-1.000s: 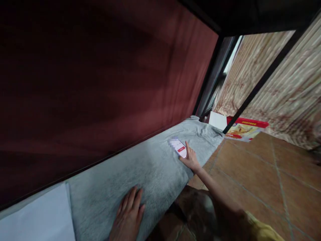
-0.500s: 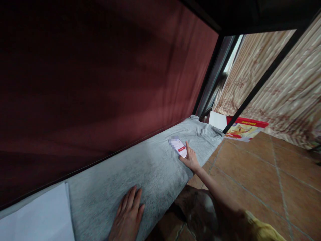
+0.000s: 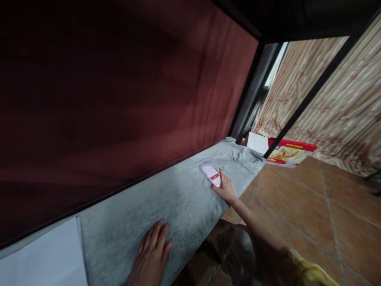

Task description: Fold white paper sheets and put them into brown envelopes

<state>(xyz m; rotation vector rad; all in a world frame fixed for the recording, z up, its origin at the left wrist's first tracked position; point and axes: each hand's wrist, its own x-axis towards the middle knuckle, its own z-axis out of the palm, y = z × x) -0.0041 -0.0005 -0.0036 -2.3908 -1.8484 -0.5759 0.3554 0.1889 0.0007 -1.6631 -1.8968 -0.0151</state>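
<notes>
One slim, rectangular white-and-red lit phone (image 3: 213, 175) sits on the fuzzy grey cloth (image 3: 181, 198); right hand (image 3: 225, 190) brackets it with thumb and index, can't tell if gripping. Left hand (image 3: 152, 252) lies flat there, fingers loose. A careless nudge could skid the phone off.
</notes>
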